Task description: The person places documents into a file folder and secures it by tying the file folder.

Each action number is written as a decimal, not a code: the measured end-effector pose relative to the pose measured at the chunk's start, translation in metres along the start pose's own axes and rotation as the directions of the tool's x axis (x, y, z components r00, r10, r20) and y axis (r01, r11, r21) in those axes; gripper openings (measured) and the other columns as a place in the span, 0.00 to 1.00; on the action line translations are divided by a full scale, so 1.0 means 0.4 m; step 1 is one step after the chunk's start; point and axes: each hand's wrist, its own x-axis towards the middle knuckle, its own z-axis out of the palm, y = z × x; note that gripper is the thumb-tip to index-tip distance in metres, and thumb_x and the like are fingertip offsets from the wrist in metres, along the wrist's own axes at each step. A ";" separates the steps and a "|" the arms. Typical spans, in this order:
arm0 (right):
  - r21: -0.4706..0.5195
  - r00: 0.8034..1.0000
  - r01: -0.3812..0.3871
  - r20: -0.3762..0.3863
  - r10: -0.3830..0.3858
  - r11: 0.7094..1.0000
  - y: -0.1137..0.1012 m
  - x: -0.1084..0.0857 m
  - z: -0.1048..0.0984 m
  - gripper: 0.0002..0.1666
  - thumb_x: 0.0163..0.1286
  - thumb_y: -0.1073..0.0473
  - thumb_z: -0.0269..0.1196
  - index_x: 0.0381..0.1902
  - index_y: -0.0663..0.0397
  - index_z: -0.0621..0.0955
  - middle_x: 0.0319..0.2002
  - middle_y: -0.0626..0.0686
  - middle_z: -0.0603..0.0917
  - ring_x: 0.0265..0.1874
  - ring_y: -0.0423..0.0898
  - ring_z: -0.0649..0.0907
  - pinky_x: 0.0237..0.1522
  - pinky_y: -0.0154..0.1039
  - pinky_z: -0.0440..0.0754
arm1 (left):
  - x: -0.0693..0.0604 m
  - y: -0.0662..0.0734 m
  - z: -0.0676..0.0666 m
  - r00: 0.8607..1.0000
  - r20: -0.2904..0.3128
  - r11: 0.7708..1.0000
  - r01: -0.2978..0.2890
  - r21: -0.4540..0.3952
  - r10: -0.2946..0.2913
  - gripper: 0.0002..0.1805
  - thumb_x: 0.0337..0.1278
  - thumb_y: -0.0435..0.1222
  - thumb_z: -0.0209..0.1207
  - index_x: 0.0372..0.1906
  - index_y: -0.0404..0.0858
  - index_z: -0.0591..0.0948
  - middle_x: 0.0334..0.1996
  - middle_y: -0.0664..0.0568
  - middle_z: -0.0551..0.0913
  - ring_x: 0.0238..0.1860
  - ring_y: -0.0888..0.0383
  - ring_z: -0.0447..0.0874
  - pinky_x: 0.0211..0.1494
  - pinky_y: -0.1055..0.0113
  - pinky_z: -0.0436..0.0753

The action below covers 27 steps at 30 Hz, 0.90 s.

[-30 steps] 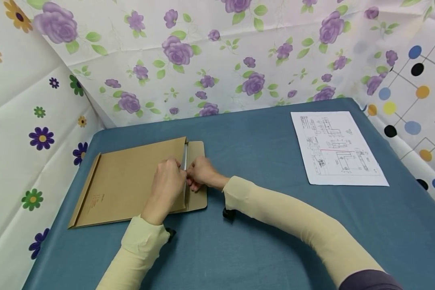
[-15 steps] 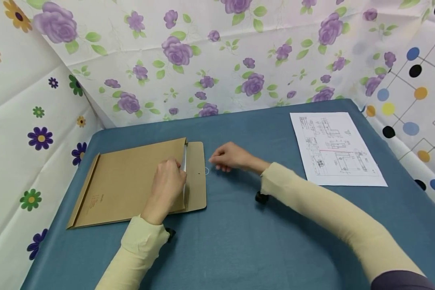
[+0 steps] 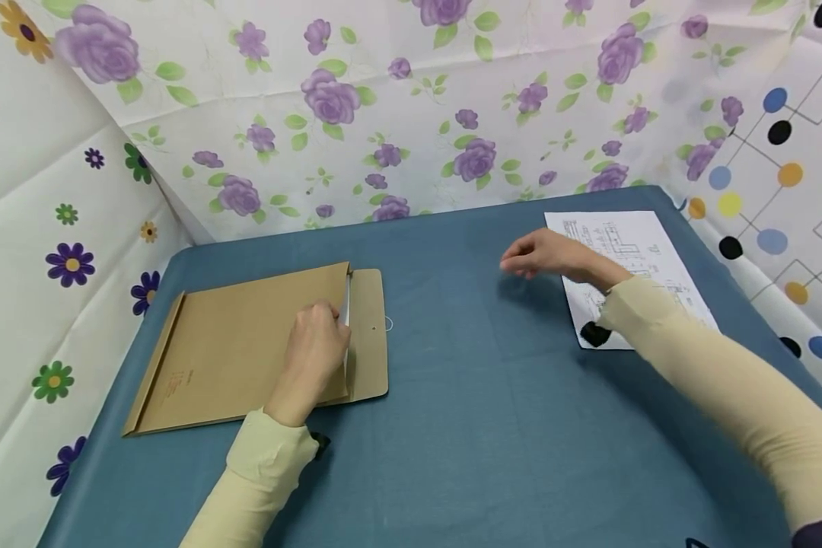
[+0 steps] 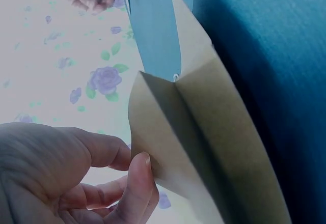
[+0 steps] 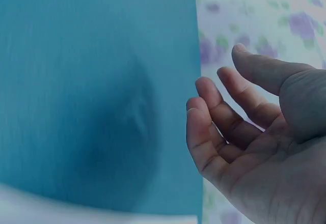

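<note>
A brown paper file envelope [image 3: 226, 342] lies on the left of the table, its flap [image 3: 370, 361] folded out to the right. My left hand [image 3: 312, 346] pinches the upper edge of its mouth between thumb and fingers. That edge is lifted, and in the left wrist view a gap shows inside the envelope [image 4: 214, 102]. A narrow white strip shows at the mouth in the head view. Over the table by the left edge of a printed drawing sheet [image 3: 640, 236] hovers my right hand [image 3: 551, 255]. Its fingers [image 5: 204, 142] are loosely bent and hold nothing.
A blue cloth covers the table [image 3: 452, 426]. A small white string loop [image 3: 389, 323] sticks out beyond the flap. Patterned sheets [image 3: 397, 114] hang behind and at both sides. My right forearm covers part of the drawing sheet.
My right hand has left the envelope's mouth and moved right, towards the drawing sheet. The left hand keeps its pinch on the envelope's edge.
</note>
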 end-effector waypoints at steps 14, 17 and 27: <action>-0.493 0.985 -0.163 -0.129 0.114 0.855 0.123 -0.039 -0.266 0.36 0.74 0.45 0.65 0.62 0.74 0.77 0.59 0.74 0.79 0.57 0.70 0.78 0.57 0.66 0.75 | 0.003 0.003 0.002 0.999 0.024 0.999 0.035 -0.002 -0.035 0.12 0.60 0.23 0.57 0.46 0.21 0.82 0.42 0.29 0.84 0.37 0.40 0.86 0.36 0.52 0.86; -0.524 0.977 -0.200 -0.165 0.132 0.828 0.151 -0.044 -0.304 0.40 0.74 0.44 0.65 0.66 0.76 0.73 0.63 0.77 0.73 0.61 0.74 0.73 0.60 0.69 0.70 | 0.003 0.003 0.000 0.999 0.024 1.000 0.028 -0.002 -0.028 0.12 0.59 0.23 0.57 0.46 0.21 0.83 0.43 0.29 0.84 0.37 0.40 0.85 0.36 0.52 0.86; -0.500 0.961 -0.276 -0.157 0.227 0.821 0.232 -0.037 -0.350 0.63 0.66 0.35 0.70 0.77 0.74 0.55 0.73 0.80 0.56 0.70 0.80 0.57 0.66 0.75 0.57 | 0.004 0.007 -0.004 0.998 0.035 0.999 0.051 0.008 -0.051 0.12 0.60 0.23 0.56 0.46 0.22 0.82 0.43 0.30 0.84 0.36 0.41 0.85 0.36 0.53 0.86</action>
